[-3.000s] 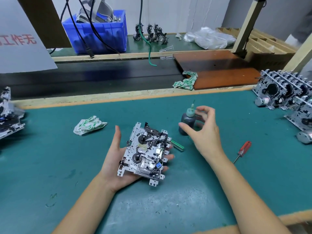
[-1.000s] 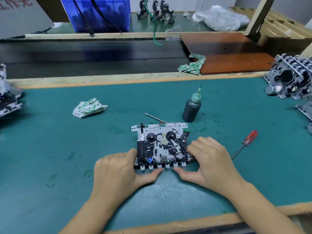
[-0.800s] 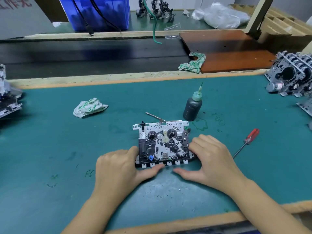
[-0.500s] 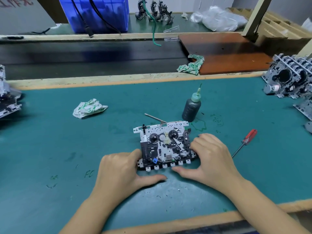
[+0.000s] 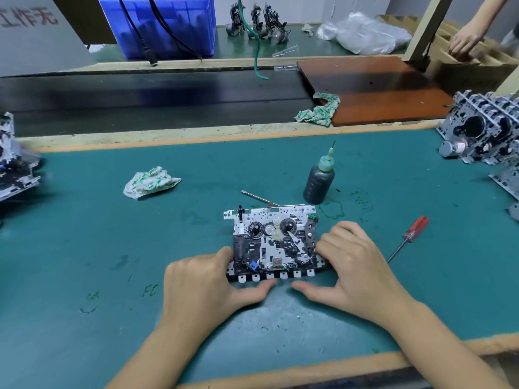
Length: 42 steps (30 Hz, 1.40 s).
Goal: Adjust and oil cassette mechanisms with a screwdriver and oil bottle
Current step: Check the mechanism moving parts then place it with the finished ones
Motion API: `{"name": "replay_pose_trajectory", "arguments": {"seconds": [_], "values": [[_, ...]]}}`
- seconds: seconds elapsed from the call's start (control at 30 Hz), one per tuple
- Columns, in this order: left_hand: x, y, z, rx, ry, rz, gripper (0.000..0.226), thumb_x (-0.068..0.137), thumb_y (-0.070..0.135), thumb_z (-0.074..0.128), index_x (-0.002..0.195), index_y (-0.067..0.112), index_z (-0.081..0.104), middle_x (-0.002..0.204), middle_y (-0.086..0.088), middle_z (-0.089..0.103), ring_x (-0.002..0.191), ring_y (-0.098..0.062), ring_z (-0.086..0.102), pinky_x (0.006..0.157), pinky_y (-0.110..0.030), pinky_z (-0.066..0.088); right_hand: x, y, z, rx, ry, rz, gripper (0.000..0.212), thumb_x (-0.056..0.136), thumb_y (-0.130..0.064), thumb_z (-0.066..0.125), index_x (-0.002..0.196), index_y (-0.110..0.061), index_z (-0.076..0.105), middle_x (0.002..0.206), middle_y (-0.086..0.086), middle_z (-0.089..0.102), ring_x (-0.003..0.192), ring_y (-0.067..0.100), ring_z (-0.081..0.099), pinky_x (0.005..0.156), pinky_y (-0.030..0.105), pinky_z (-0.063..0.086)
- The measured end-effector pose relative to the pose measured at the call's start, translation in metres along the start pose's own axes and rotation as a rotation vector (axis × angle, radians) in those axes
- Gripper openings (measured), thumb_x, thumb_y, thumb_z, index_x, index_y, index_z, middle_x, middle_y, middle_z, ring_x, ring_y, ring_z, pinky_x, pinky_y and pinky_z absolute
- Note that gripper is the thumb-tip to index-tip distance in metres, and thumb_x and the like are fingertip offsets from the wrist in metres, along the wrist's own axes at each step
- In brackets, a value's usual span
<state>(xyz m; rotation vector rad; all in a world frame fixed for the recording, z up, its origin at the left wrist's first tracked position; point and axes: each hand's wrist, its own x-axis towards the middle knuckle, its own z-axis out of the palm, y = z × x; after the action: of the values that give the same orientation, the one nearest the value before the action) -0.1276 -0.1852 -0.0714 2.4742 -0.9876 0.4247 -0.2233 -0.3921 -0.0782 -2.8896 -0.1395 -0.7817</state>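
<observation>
One mechanism (image 5: 273,242) flat on green surface (image 5: 84,248), between both hands. Left hand (image 5: 202,282) and right hand (image 5: 356,265) pinch its side edges, thumbs at front row of tabs. Looks light, stiff metal, sharp edges, tiny springs on top easy to bend. Best hold by edges. Oil bottle (image 5: 318,181) stands just behind. Screwdriver (image 5: 408,238) lies right, untouched.

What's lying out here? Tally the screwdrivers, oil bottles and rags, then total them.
Screwdrivers: 2, red-handled, bare shaft
Oil bottles: 1
Rags: 2, near, far
Total: 5
</observation>
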Motion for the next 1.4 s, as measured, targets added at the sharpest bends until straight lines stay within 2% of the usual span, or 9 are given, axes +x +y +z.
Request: {"name": "replay_pose_trajectory", "arguments": {"seconds": [0.17, 0.33, 0.57, 0.67, 0.77, 0.9, 1.07, 1.2, 1.4], "values": [[0.003, -0.003, 0.0, 0.016, -0.001, 0.032, 0.063, 0.061, 0.073, 0.05, 0.043, 0.014, 0.039, 0.031, -0.002, 0.033, 0.026, -0.023, 0.038, 0.038, -0.02, 0.023, -0.002, 0.001, -0.001, 0.037, 0.003, -0.007, 0.056, 0.074, -0.063, 0.06, 0.057, -0.011, 0.046, 0.056, -0.002, 0.039, 0.057, 0.02, 0.038, 0.074, 0.032, 0.039], [0.005, -0.013, -0.005, -0.097, -0.118, 0.15, 0.073, 0.058, 0.084, 0.046, 0.049, 0.012, 0.039, 0.034, 0.003, 0.037, 0.03, -0.02, 0.042, 0.033, -0.026, 0.032, -0.003, 0.0, 0.002, -0.028, 0.04, 0.029, 0.055, 0.078, -0.061, 0.055, 0.056, -0.011, 0.049, 0.054, -0.001, 0.043, 0.055, 0.021, 0.044, 0.069, 0.035, 0.047], [0.0, -0.013, -0.006, -0.099, -0.123, 0.324, 0.058, 0.062, 0.075, 0.056, 0.065, 0.025, 0.027, 0.036, 0.004, 0.035, 0.03, -0.019, 0.038, 0.033, -0.019, 0.028, -0.004, -0.006, 0.001, -0.086, 0.062, 0.163, 0.062, 0.065, -0.07, 0.057, 0.047, -0.012, 0.046, 0.045, -0.004, 0.04, 0.045, 0.018, 0.038, 0.053, 0.027, 0.042], [0.0, -0.011, -0.005, -0.064, -0.124, 0.264, 0.052, 0.062, 0.072, 0.054, 0.064, 0.024, 0.033, 0.039, 0.006, 0.04, 0.032, -0.017, 0.043, 0.035, -0.019, 0.028, -0.003, 0.0, 0.0, -0.012, 0.043, 0.108, 0.059, 0.07, -0.066, 0.057, 0.05, -0.013, 0.043, 0.048, -0.003, 0.038, 0.049, 0.017, 0.033, 0.055, 0.028, 0.033], [-0.001, -0.012, -0.003, -0.069, -0.102, 0.248, 0.049, 0.064, 0.07, 0.055, 0.063, 0.024, 0.036, 0.039, 0.007, 0.038, 0.032, -0.015, 0.04, 0.035, -0.018, 0.029, -0.003, 0.004, -0.003, -0.014, 0.011, 0.004, 0.053, 0.076, -0.059, 0.058, 0.054, -0.013, 0.045, 0.052, -0.001, 0.04, 0.052, 0.02, 0.039, 0.057, 0.029, 0.034], [-0.001, -0.013, -0.003, -0.081, -0.071, 0.225, 0.055, 0.072, 0.066, 0.053, 0.055, 0.015, 0.04, 0.037, 0.004, 0.036, 0.031, -0.019, 0.037, 0.03, -0.022, 0.032, -0.003, 0.003, -0.002, -0.039, 0.014, 0.01, 0.053, 0.077, -0.059, 0.056, 0.054, -0.012, 0.046, 0.051, -0.001, 0.041, 0.051, 0.02, 0.041, 0.055, 0.029, 0.035], [-0.004, -0.009, 0.0, -0.022, 0.022, 0.195, 0.056, 0.081, 0.06, 0.049, 0.05, 0.013, 0.038, 0.035, -0.001, 0.031, 0.029, -0.021, 0.033, 0.032, -0.02, 0.025, -0.003, 0.004, -0.005, 0.079, -0.013, 0.025, 0.056, 0.071, -0.062, 0.063, 0.054, -0.013, 0.042, 0.053, -0.003, 0.036, 0.053, 0.017, 0.034, 0.055, 0.028, 0.03], [-0.001, -0.013, -0.001, -0.039, -0.029, 0.253, 0.067, 0.09, 0.066, 0.034, 0.053, 0.011, 0.043, 0.037, 0.001, 0.034, 0.03, -0.022, 0.035, 0.033, -0.02, 0.026, -0.003, 0.004, -0.004, 0.07, -0.014, 0.006, 0.058, 0.072, -0.063, 0.062, 0.052, -0.013, 0.042, 0.052, -0.003, 0.035, 0.052, 0.017, 0.034, 0.054, 0.028, 0.03], [-0.002, -0.015, -0.003, -0.113, -0.113, 0.265, 0.054, 0.072, 0.061, 0.056, 0.055, 0.01, 0.046, 0.037, 0.002, 0.035, 0.032, -0.02, 0.037, 0.033, -0.021, 0.028, -0.004, 0.003, -0.002, -0.019, 0.01, 0.021, 0.054, 0.075, -0.061, 0.056, 0.052, -0.014, 0.043, 0.049, -0.002, 0.039, 0.049, 0.019, 0.038, 0.056, 0.026, 0.028]]}}
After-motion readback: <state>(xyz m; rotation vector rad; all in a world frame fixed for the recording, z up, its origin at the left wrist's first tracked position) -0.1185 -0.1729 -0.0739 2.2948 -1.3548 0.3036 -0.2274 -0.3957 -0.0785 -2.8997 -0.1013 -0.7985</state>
